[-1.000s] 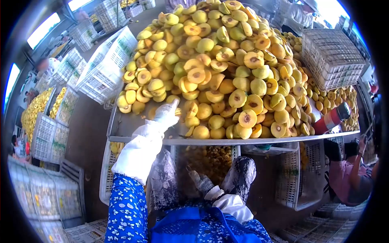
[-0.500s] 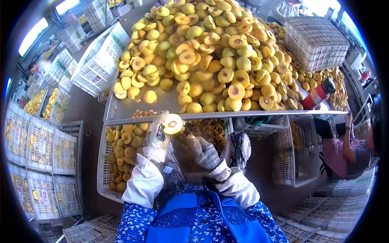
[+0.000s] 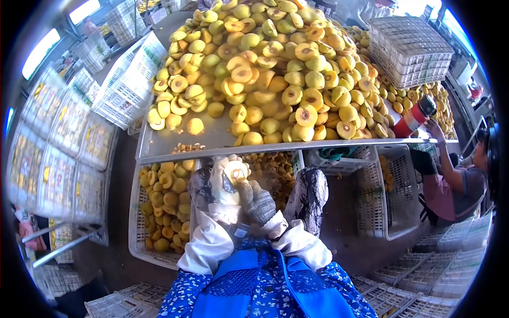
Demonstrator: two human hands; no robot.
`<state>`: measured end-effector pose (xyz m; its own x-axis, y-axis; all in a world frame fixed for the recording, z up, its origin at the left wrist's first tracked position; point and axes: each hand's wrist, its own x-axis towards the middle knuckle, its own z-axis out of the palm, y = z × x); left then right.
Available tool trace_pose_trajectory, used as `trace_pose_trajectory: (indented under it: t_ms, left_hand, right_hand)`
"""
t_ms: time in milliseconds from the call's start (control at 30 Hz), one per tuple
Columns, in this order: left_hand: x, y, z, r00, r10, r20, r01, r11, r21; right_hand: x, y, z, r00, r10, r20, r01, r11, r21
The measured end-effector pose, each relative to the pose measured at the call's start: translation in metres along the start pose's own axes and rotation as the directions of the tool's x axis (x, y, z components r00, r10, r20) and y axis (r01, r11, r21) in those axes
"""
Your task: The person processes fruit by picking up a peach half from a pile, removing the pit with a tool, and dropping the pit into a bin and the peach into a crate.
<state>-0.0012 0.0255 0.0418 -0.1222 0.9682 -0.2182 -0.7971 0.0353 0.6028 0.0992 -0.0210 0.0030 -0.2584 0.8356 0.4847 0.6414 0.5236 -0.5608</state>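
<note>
My left hand (image 3: 224, 185), in a pale glove with a dark patch, is closed on a halved yellow peach (image 3: 237, 170), cut face up. My right hand (image 3: 258, 205), in a grey knitted glove, is curled with its fingertips against the peach's near edge. Whatever it may hold is hidden. Both hands are above my lap, in front of the metal table (image 3: 175, 155). A heap of halved peaches (image 3: 270, 95) covers much of the tabletop. Below the left hand's side, a crate (image 3: 139, 241) holds more peach halves (image 3: 167, 204).
Small brown pieces (image 3: 273, 167) lie below the table edge. A red flask (image 3: 415, 117) stands at the table's right, with a seated person's hand (image 3: 436, 129) beside it. White crates (image 3: 411, 50) rest on the heap; more crates (image 3: 58, 159) are stacked at left.
My left hand has moved right and slightly down with the peach half. My right hand has moved left against it. The person at right has raised a hand to the flask. Left-side crates have shifted.
</note>
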Motion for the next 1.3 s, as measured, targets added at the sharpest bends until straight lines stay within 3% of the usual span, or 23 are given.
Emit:
trace_pose_trajectory:
  t_ms: [33,67,100,200,233,300,333,367,467,500,533,567,633,733,867,967,1033,1100,1167,1200,1233,1267,1300]
  left_hand:
    - [-0.001,0.000,0.001,1.000,-0.001,0.004,0.001,1.000,0.013]
    - [-0.001,-0.003,-0.001,1.000,0.009,-0.028,-0.008,1.000,0.019]
    - [-0.004,-0.004,-0.002,0.999,0.041,-0.002,-0.041,0.996,0.078]
    - [-0.013,-0.001,0.000,0.983,0.171,0.064,-0.181,0.959,0.220]
    - [-0.016,-0.004,0.007,0.942,0.329,0.065,-0.332,0.884,0.330]
    - [-0.023,0.004,0.020,0.954,0.299,-0.033,-0.274,0.909,0.313]
    - [-0.024,0.007,0.023,0.989,0.092,-0.113,-0.073,0.984,0.160]
    - [-0.016,-0.003,0.011,0.992,0.105,-0.070,-0.092,0.981,0.172]
    - [-0.018,-0.002,0.027,0.971,0.165,-0.175,-0.138,0.978,0.154]
    - [-0.014,-0.006,0.022,0.978,0.138,-0.155,-0.113,0.981,0.157]
    - [-0.010,-0.011,0.017,0.981,0.123,-0.148,-0.106,0.988,0.115]
    - [-0.008,-0.015,0.014,0.982,0.129,-0.137,-0.112,0.985,0.128]
    - [-0.001,-0.028,0.000,0.983,0.164,-0.081,-0.153,0.979,0.132]
    - [-0.001,-0.032,-0.012,0.999,0.052,-0.012,-0.048,0.974,0.222]
    - [0.002,-0.043,-0.025,0.975,0.099,0.200,-0.183,0.868,0.461]
    - [-0.001,-0.032,-0.016,0.981,-0.011,0.192,-0.073,0.902,0.425]
    - [-0.004,-0.027,-0.008,0.976,-0.059,0.211,-0.035,0.909,0.416]
    - [-0.006,-0.021,0.000,0.960,-0.076,0.269,-0.043,0.910,0.412]
    - [-0.011,-0.008,0.010,0.964,-0.203,0.173,0.143,0.940,0.310]
    - [-0.015,0.000,0.018,0.955,-0.251,0.158,0.206,0.945,0.255]
    - [-0.020,0.004,0.023,0.953,-0.206,0.224,0.188,0.977,0.100]
    - [-0.025,0.009,0.028,0.974,-0.203,0.104,0.172,0.953,0.250]
    - [-0.006,-0.014,-0.011,0.947,-0.149,0.284,0.083,0.969,0.232]
  right_hand:
    - [0.000,-0.002,0.001,0.999,0.050,0.002,-0.050,0.999,0.021]
    - [-0.006,-0.012,-0.002,0.972,0.234,0.017,-0.234,0.972,0.015]
    - [-0.009,-0.017,0.003,0.954,0.297,-0.048,-0.299,0.954,-0.035]
    - [-0.006,-0.020,0.015,0.809,0.588,0.006,-0.586,0.806,0.091]
    - [-0.006,-0.018,0.018,0.755,0.653,0.055,-0.654,0.744,0.138]
    - [-0.007,-0.002,0.011,0.960,0.279,-0.038,-0.277,0.959,0.062]
    - [-0.006,0.006,0.002,0.985,-0.146,-0.087,0.140,0.988,-0.070]
    - [-0.007,0.011,0.002,0.992,-0.124,-0.018,0.123,0.992,-0.031]
    - [-0.006,0.021,0.004,0.965,-0.261,-0.024,0.262,0.964,0.047]
    - [-0.010,0.028,0.005,0.978,-0.181,0.107,0.178,0.983,0.039]
    - [0.003,0.008,-0.015,0.977,-0.207,0.054,0.192,0.961,0.199]
    - [-0.017,0.046,0.016,0.975,-0.183,0.128,0.155,0.968,0.196]
    - [-0.019,0.054,0.002,0.953,-0.126,0.276,0.061,0.970,0.234]
    - [-0.008,0.058,-0.015,0.904,-0.073,0.421,-0.057,0.956,0.289]
    - [0.011,0.058,-0.023,0.852,0.115,0.510,-0.350,0.850,0.393]
    - [0.015,0.047,-0.015,0.817,0.224,0.532,-0.518,0.690,0.505]
    - [0.010,0.039,-0.010,0.764,0.287,0.577,-0.635,0.486,0.600]
    - [0.002,0.032,-0.011,0.651,0.283,0.704,-0.742,0.044,0.669]
    - [-0.011,0.025,-0.019,0.539,0.159,0.827,-0.711,-0.440,0.548]
    - [-0.018,0.020,-0.022,0.532,0.099,0.841,-0.692,-0.522,0.499]
    - [-0.025,0.017,-0.024,0.531,0.049,0.846,-0.680,-0.571,0.460]
    - [-0.027,0.018,-0.021,0.557,0.020,0.830,-0.686,-0.553,0.473]
    - [-0.031,0.020,-0.019,0.581,-0.009,0.814,-0.691,-0.535,0.487]
